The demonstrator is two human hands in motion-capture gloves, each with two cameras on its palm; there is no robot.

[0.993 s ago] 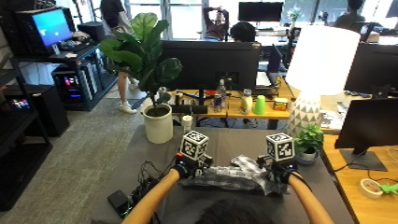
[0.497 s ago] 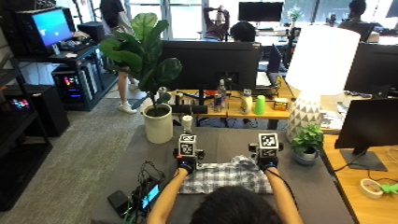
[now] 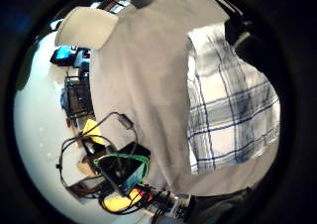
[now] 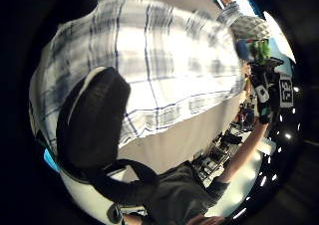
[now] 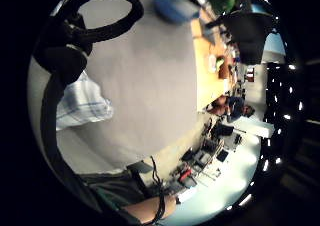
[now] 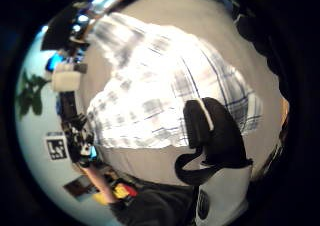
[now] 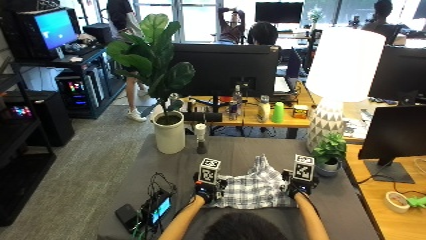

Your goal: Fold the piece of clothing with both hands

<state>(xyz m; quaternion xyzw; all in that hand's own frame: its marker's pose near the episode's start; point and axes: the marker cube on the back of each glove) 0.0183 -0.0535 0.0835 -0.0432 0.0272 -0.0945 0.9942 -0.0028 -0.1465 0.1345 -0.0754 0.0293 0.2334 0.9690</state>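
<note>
A blue-and-white plaid shirt (image 7: 256, 189) lies spread flat on the grey table (image 7: 174, 162), just in front of me, with a bunched peak at its far edge. My left hand (image 7: 205, 192) is at the shirt's left side and my right hand (image 7: 298, 189) at its right side. The palm views look down on the flat shirt (image 4: 164, 60) (image 6: 150, 86) from a little above. Each thumb (image 4: 92, 123) (image 6: 212, 131) shows over the cloth without pinching it. The shirt's near corners (image 3: 194, 168) (image 5: 102, 108) lie free on the table.
A small device with a lit screen and tangled cables (image 7: 152, 210) sits at the table's left edge. A white plant pot (image 7: 168, 134) stands at the far left, a small potted plant (image 7: 328, 156) and a white lamp (image 7: 341, 75) at the right, a monitor (image 7: 225, 62) behind.
A second ago the shirt was bunched between my hands close to me. It has since been laid out flat, and my hands have moved apart to its two sides.
</note>
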